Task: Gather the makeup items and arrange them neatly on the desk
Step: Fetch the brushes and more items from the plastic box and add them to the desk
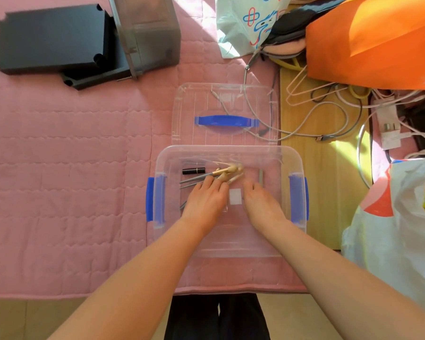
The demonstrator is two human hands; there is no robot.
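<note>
Both hands down inside a clear plastic storage box with blue side latches. Left hand toward the box's left half, fingers stretched forward, tips touching a bunch of makeup brushes with grey handles and gold ferrules; impossible to tell whether closed round any of them. Right hand toward the box's right half, fingers bent downward, tips out of sight, grip impossible to tell. On the box floor, left of the brush heads, a black lipstick tube. Between the hands, a white square label. Just beyond the box, touching its far rim, a clear lid with a blue handle. Under the box, a pink quilted mat. Far left beyond the box, black plastic trays.
</note>
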